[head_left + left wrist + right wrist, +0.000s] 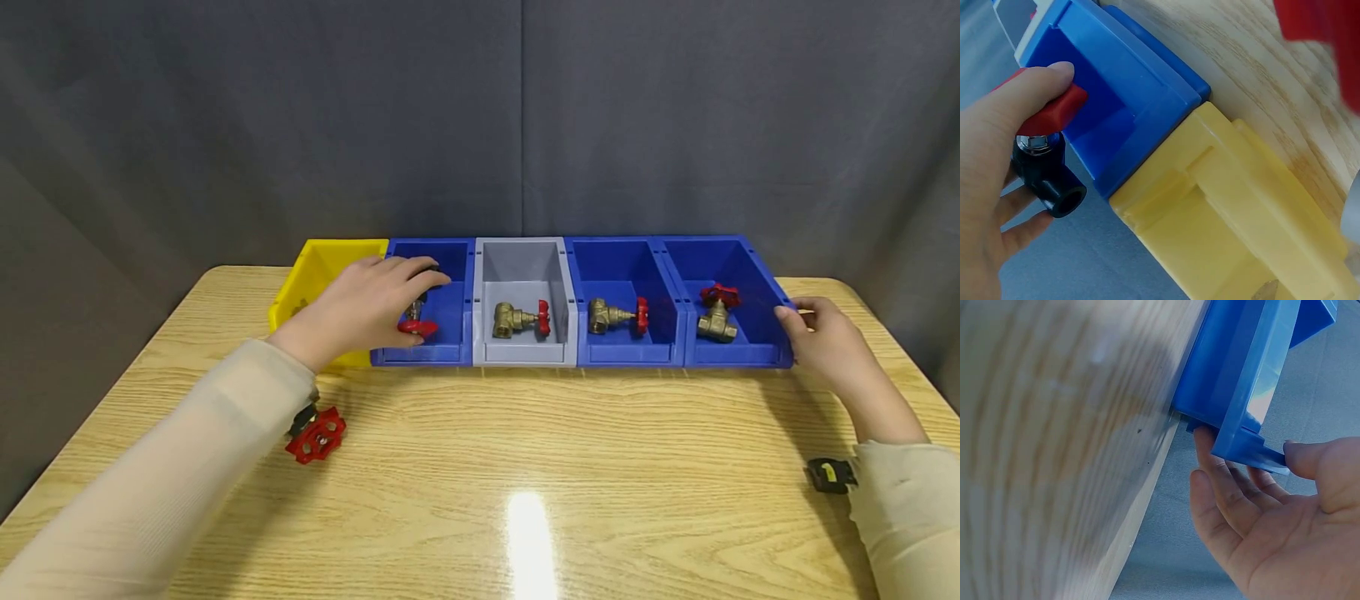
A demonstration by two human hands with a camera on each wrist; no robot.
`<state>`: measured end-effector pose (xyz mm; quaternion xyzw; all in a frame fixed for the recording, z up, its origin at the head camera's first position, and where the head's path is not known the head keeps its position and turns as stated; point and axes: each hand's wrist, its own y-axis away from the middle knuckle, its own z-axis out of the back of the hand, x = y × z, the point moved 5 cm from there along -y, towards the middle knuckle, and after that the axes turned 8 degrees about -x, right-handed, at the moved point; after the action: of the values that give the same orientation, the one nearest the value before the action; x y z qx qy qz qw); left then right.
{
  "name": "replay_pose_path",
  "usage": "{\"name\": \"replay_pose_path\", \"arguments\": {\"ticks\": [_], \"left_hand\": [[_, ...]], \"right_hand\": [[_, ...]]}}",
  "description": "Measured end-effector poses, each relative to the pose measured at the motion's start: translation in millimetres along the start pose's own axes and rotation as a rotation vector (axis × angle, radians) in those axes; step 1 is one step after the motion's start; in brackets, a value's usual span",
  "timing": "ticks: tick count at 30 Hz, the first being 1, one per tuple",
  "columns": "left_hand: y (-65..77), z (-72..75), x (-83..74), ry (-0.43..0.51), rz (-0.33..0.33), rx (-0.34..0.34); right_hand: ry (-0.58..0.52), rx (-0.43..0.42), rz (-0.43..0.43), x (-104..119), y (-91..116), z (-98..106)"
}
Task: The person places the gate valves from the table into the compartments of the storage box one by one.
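My left hand (356, 308) is over the second bin from the left, a blue bin (457, 250). It holds a valve (1047, 169) with a red handle and a dark body, thumb on the handle and fingers behind the body. The valve is partly hidden by the hand in the head view. My right hand (828, 346) grips the right side wall of the far-right blue bin (765, 283). In the right wrist view its thumb lies on one side of the bin's edge (1254, 453) and the fingers on the other.
A grey bin (525, 258) and a blue bin (615, 258) each hold a brass valve with a red handwheel. Another brass valve (717, 321) stands in the far-right bin. The yellow bin (345, 247) is at the left. A red handwheel (318, 435) shows beside the left sleeve.
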<state>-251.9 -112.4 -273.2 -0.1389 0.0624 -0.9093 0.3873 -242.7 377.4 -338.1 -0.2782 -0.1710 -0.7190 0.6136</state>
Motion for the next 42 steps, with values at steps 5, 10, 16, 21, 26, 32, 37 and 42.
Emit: {"name": "replay_pose_path", "arguments": {"ticks": [5, 10, 16, 21, 26, 32, 37, 42], "left_hand": [[-4.6, -4.2, 4.5, 0.007, 0.005, 0.008], [-11.0, -8.6, 7.6, 0.02, 0.026, 0.046], [-18.2, -13.9, 9.2, 0.012, 0.02, 0.08], [-26.6, -20.5, 8.6, 0.042, 0.022, 0.108], [-36.3, -30.7, 7.3, 0.055, 0.056, 0.201], [-43.4, -44.4, 4.6, 0.034, 0.09, 0.338], [-46.6, -52.9, 5.3, 0.054, 0.132, 0.375], [-49.3, -61.0, 7.4, 0.116, 0.188, 0.394]], "right_hand": [[0.004, -0.008, 0.005, 1.9, 0.7, -0.6], [0.013, -0.017, 0.017, 3.4, 0.2, 0.3], [0.006, -0.014, 0.02, 3.0, -0.4, 0.5], [0.01, -0.007, 0.006, 0.9, -1.0, 0.7], [0.016, -0.008, -0.002, 0.1, -1.6, 2.4], [0.012, -0.015, 0.003, 1.9, -0.9, 1.4], [0.011, -0.015, 0.006, 2.5, 0.1, 0.2], [0.013, -0.017, 0.001, 3.1, 1.6, 0.3]]}}
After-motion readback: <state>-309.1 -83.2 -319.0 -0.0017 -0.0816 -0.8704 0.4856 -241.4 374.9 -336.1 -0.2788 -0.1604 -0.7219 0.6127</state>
